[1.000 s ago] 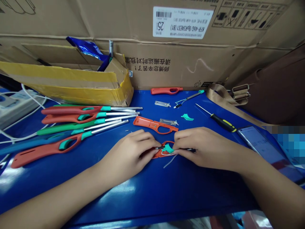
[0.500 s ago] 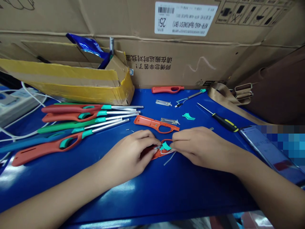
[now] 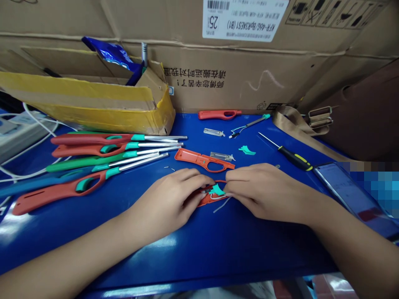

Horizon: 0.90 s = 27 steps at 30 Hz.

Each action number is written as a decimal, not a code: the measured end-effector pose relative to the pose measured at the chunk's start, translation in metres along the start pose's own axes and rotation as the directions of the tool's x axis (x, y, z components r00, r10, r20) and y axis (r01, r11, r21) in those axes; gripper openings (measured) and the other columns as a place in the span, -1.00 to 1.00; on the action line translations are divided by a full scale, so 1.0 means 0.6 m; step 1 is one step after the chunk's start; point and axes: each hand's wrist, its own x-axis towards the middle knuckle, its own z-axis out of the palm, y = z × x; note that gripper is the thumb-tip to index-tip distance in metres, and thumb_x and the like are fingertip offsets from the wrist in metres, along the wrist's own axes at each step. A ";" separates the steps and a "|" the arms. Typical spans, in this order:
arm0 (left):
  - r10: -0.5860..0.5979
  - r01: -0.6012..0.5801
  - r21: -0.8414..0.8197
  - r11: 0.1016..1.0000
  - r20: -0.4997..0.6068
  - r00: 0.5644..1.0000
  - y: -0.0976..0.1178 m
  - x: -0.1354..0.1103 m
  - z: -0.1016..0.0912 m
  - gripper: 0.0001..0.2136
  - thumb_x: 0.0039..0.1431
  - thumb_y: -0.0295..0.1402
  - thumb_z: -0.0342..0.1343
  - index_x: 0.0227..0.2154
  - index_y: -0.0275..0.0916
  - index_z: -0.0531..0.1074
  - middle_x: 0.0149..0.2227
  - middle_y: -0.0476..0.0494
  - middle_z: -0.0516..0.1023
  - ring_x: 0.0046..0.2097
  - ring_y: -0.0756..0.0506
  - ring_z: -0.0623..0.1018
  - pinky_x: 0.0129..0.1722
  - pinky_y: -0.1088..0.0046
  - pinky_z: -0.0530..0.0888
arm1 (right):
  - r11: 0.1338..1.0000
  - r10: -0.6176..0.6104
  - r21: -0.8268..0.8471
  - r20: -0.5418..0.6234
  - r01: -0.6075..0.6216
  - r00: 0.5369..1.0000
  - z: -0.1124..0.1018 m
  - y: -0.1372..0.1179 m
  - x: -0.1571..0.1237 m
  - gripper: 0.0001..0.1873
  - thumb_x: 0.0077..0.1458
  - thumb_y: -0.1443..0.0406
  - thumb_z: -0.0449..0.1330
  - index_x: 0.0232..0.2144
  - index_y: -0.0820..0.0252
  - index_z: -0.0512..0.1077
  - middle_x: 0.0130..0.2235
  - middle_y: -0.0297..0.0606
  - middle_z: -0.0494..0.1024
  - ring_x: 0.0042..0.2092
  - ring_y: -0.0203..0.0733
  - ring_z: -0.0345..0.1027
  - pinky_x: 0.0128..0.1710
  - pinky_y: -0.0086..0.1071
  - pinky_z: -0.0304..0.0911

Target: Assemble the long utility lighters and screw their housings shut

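An orange lighter casing half (image 3: pixel 206 201) lies low over the table between my hands, with a teal trigger (image 3: pixel 219 189) and thin white wires in it. My left hand (image 3: pixel 177 197) is closed around the casing's left part, its index finger curled over the inside near the trigger. Pinched at the casing's right end is my right hand (image 3: pixel 264 189); its fingertips hide what they hold there. A thin clear tube (image 3: pixel 222 204) sticks out below. Just beyond lies another orange casing half (image 3: pixel 204 160), beside a clear fuel tank (image 3: pixel 222 156).
Several assembled lighters (image 3: pixel 77 187) lie at left before a yellow-taped carton (image 3: pixel 124 116). Behind are a second clear tank (image 3: pixel 213 132), a red casing piece (image 3: pixel 218 114), a wired nozzle tube (image 3: pixel 254 122) and a loose teal trigger (image 3: pixel 247 150). A screwdriver (image 3: pixel 296 159) and phone (image 3: pixel 349 195) lie right.
My left fingers have shifted slightly to the right and forward over the casing. My right hand keeps its pinch. The whole view has tilted a little.
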 end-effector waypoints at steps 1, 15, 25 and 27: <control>0.001 -0.001 0.001 1.000 0.003 1.000 0.000 0.000 0.000 -0.77 0.38 -0.47 0.05 0.01 -0.14 0.47 -0.04 -0.08 0.58 -0.01 -0.13 0.55 -0.03 0.28 0.51 | 1.000 0.003 0.005 0.002 -0.003 1.000 0.000 0.001 0.000 -0.77 0.32 0.43 0.06 -0.33 0.18 0.48 -0.30 -0.30 0.53 -0.25 -0.22 0.36 -0.28 -0.33 0.12; 0.159 -0.159 0.170 0.973 0.012 0.987 -0.005 -0.004 0.002 -0.66 0.38 -0.50 0.03 0.14 -0.17 0.48 -0.23 -0.11 0.53 -0.21 -0.10 0.51 -0.26 0.37 0.49 | 0.939 0.179 0.289 0.045 -0.185 0.983 -0.006 0.000 0.003 -0.83 0.29 0.36 0.16 -0.32 0.12 0.54 -0.27 -0.39 0.57 -0.24 -0.29 0.42 -0.31 -0.38 0.12; 0.221 -0.229 0.343 0.911 0.063 0.973 0.003 -0.002 -0.004 -0.72 0.42 -0.45 -0.02 0.05 -0.19 0.54 -0.19 -0.14 0.57 -0.21 -0.11 0.52 -0.24 0.35 0.51 | 0.951 0.144 0.272 0.040 -0.149 0.989 -0.004 -0.004 -0.002 -0.77 0.32 0.38 0.09 -0.29 0.14 0.55 -0.25 -0.34 0.57 -0.22 -0.27 0.43 -0.28 -0.36 0.16; 0.232 -0.242 0.369 0.898 0.072 0.970 0.004 -0.001 -0.005 -0.72 0.42 -0.44 -0.01 0.05 -0.19 0.54 -0.18 -0.13 0.57 -0.22 -0.11 0.52 -0.24 0.36 0.51 | 0.949 0.152 0.274 0.035 -0.156 0.988 -0.003 -0.005 -0.001 -0.78 0.32 0.37 0.10 -0.28 0.14 0.55 -0.24 -0.34 0.57 -0.22 -0.27 0.44 -0.27 -0.36 0.17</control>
